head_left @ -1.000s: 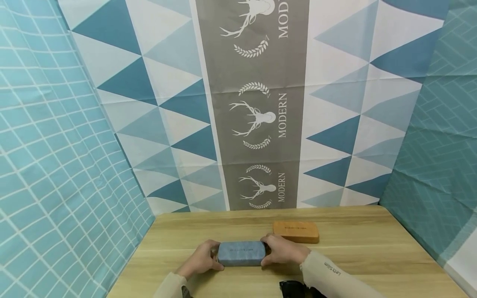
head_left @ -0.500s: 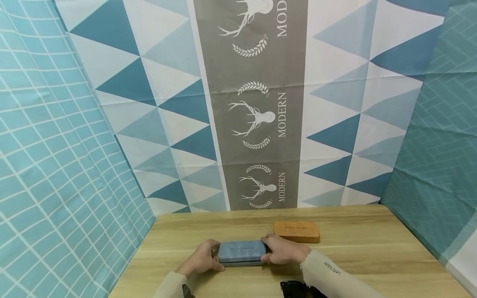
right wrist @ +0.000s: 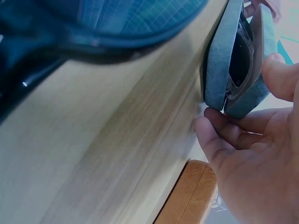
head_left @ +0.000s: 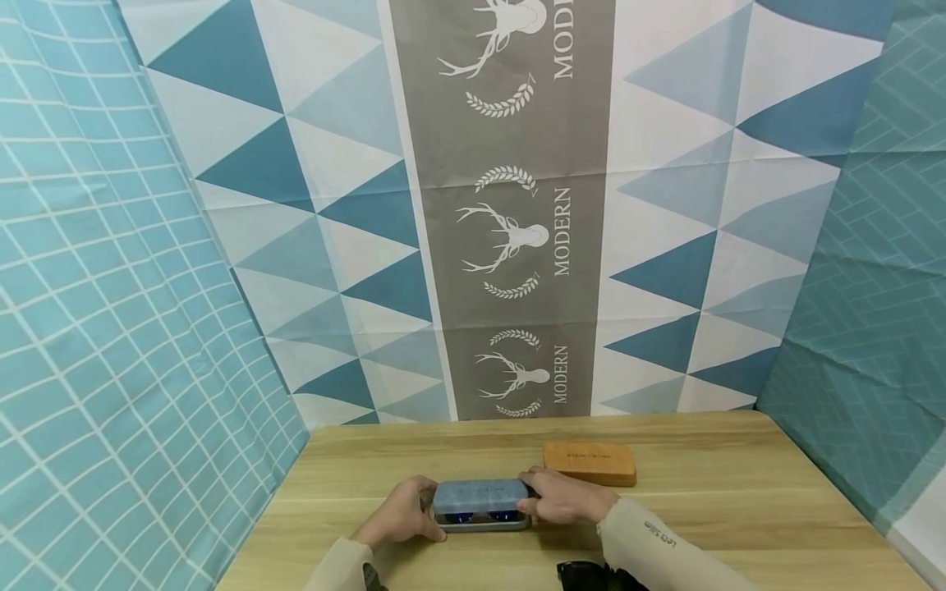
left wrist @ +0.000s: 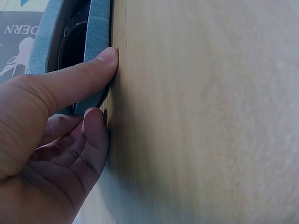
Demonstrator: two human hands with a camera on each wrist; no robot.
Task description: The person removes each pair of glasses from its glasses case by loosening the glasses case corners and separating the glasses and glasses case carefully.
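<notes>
A blue-grey glasses case [head_left: 479, 494] lies on the table, its lid partly raised. Dark sunglasses [head_left: 505, 517] with bluish lenses show in the gap along its front. My left hand [head_left: 402, 513] holds the case's left end; in the left wrist view the thumb [left wrist: 86, 77] presses on the base, fingers curled at the end. At the right end my right hand [head_left: 565, 497] grips the lid, and in the right wrist view its thumb [right wrist: 280, 77] is on the lid's edge. The case's back side is hidden in the head view.
An orange-brown case [head_left: 590, 464] stands behind my right hand. Dark glasses [head_left: 587, 576] lie at the bottom edge by the right sleeve, large and close in the right wrist view. Patterned cloth walls [head_left: 517, 246] enclose the wooden table [head_left: 355, 460] at the back and sides.
The case's lid has gone from closed, to a thin gap, to partly raised, revealing the sunglasses inside. My right thumb has risen with the lid; my left hand has stayed in place.
</notes>
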